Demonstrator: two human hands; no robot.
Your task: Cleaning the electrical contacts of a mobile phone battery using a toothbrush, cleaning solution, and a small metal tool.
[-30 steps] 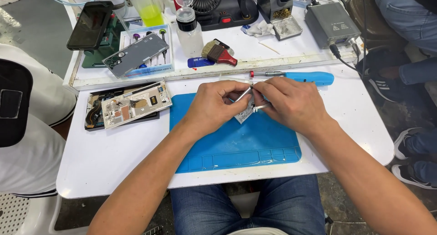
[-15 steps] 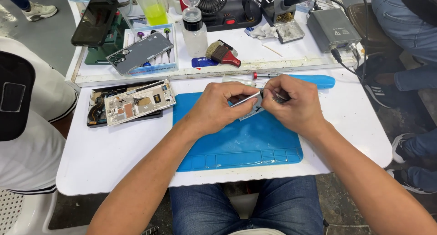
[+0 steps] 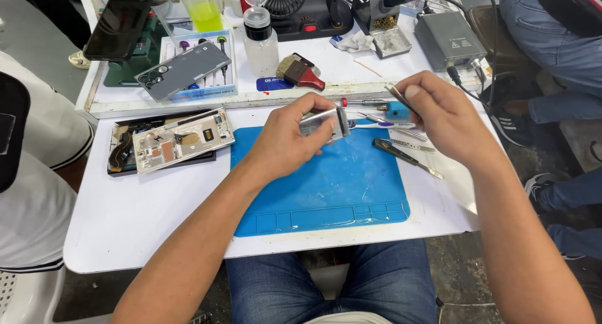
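Left hand (image 3: 290, 139) pinches a small silver part (image 3: 326, 122) just above the blue mat (image 3: 320, 186); right hand (image 3: 442, 117) grips thin tweezers (image 3: 396, 93) beside it. Opened phone (image 3: 182, 141) lies left of the mat, looks stripped, reassembly not begun

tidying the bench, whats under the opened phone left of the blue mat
The opened phone lies on a dark flat piece, likely its screen, whose edges show on the left and below. The rest, and the table beneath, is covered.
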